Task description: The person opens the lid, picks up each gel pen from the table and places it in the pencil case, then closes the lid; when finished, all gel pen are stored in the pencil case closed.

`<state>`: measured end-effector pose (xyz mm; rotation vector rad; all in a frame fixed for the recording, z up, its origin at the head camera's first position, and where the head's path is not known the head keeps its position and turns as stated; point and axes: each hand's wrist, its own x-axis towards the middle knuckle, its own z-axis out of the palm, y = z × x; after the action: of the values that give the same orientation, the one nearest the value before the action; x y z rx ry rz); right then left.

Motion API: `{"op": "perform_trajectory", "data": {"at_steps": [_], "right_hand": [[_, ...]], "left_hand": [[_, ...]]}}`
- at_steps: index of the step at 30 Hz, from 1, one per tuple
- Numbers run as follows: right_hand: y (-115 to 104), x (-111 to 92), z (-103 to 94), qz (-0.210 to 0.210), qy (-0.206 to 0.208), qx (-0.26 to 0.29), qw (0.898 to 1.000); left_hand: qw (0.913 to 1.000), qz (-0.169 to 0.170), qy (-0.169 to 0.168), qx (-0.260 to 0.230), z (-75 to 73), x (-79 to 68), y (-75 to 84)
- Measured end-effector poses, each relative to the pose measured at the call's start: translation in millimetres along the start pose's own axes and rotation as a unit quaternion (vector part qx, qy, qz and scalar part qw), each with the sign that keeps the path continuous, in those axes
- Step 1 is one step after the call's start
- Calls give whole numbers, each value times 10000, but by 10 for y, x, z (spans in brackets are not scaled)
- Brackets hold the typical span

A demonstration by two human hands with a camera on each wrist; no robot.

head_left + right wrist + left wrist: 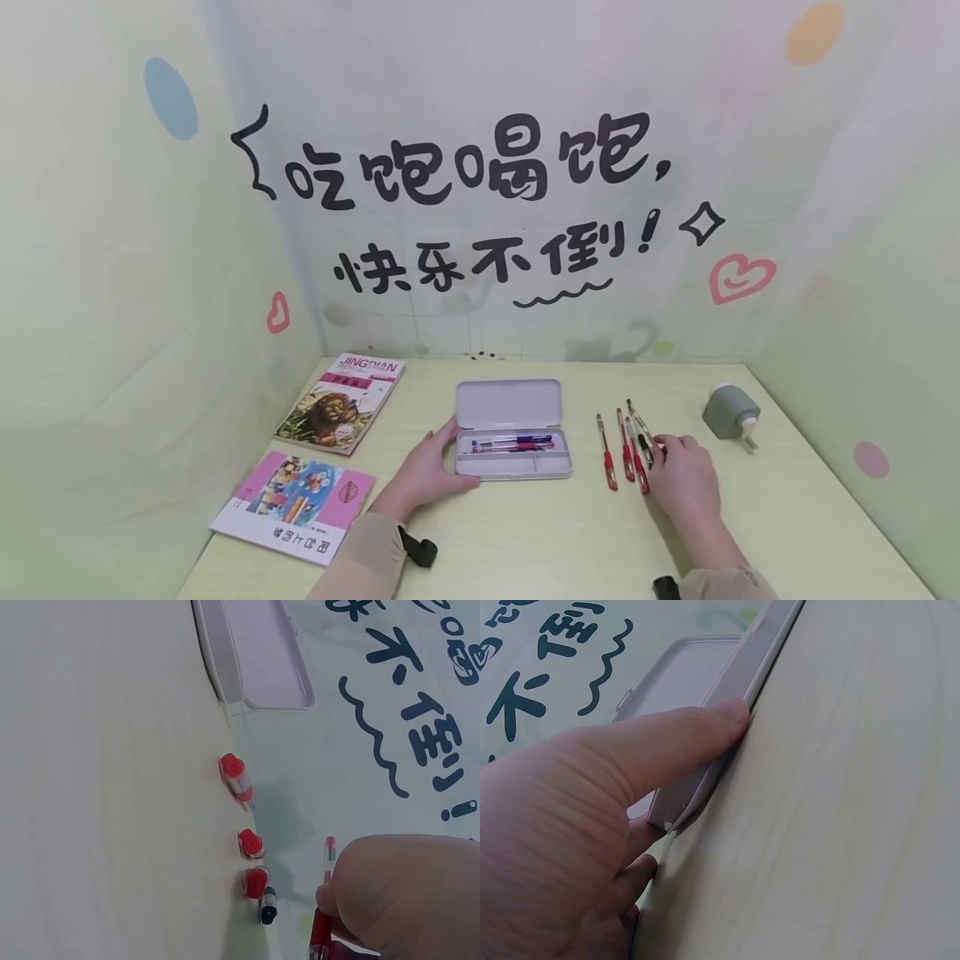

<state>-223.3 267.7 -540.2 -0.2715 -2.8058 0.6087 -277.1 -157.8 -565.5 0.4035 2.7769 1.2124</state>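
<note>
An open lilac pencil case (510, 406) lies on the table, with blue and red pens (512, 443) in its back compartment. My left hand (429, 471) grips its left corner; the thumb (705, 727) presses along the front wall and the fingers go round the side. To the right of the case lie red pens (607, 454) and a black pen (643, 437). My right hand (684, 477) is at the right of this group. In the right wrist view, that hand pinches a red pen (322, 926); in the head view the hand mostly hides it.
At the left are a book with a lion cover (337, 408) and a pink and blue booklet (296, 504). A grey bottle-like object (729, 412) with white ends stands at the right. A printed cloth (480, 75) hangs behind the table.
</note>
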Motion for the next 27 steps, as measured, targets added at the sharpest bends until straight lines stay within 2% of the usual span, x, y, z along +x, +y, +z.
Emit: {"op": "perform_trajectory", "data": {"at_steps": [9,14,19,27], "right_hand": [[-279,23,126,-723,504,106,9961],[-497,59,233,-1214,748,93,9897],[-705,88,333,-1584,872,113,9835],[-1003,120,497,-2086,856,-180,9741]], "left_hand": [[9999,-97,-14,-35,-5,-24,22],[10000,-72,-33,-29,-5,-12,10],[10000,-73,-64,0,11,12,-32],[10000,-67,-57,-10,5,9,-36]]}}
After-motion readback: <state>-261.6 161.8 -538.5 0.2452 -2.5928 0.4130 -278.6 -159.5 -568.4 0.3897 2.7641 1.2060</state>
